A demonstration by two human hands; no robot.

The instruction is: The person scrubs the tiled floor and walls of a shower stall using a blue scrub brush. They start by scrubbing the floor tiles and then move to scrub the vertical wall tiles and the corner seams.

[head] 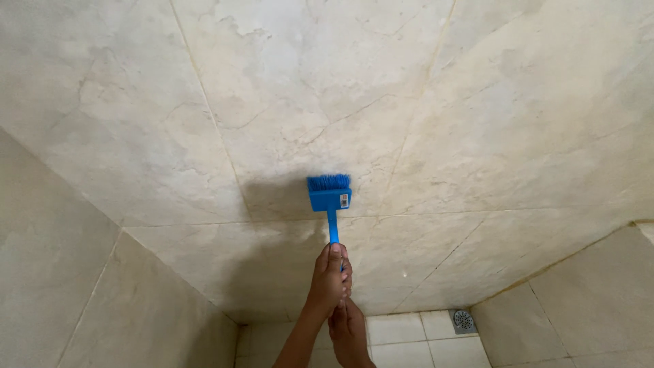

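Observation:
A blue scrub brush (330,194) with blue bristles and a small sticker on its head is pressed against a beige marble-look wall tile (306,102). Its thin blue handle runs down into my hands. My left hand (328,279) is wrapped around the handle's lower end, thumb pointing up along it. My right hand (349,327) sits just below and behind the left one and also seems to grip the handle's end, though the left hand partly hides it. Both forearms come up from the bottom edge of the view.
Large beige tiles with thin grout lines cover the walls on the left (61,272), centre and right (586,307). Below lies a floor of small white tiles (398,330) with a round metal drain (463,319) near the right corner.

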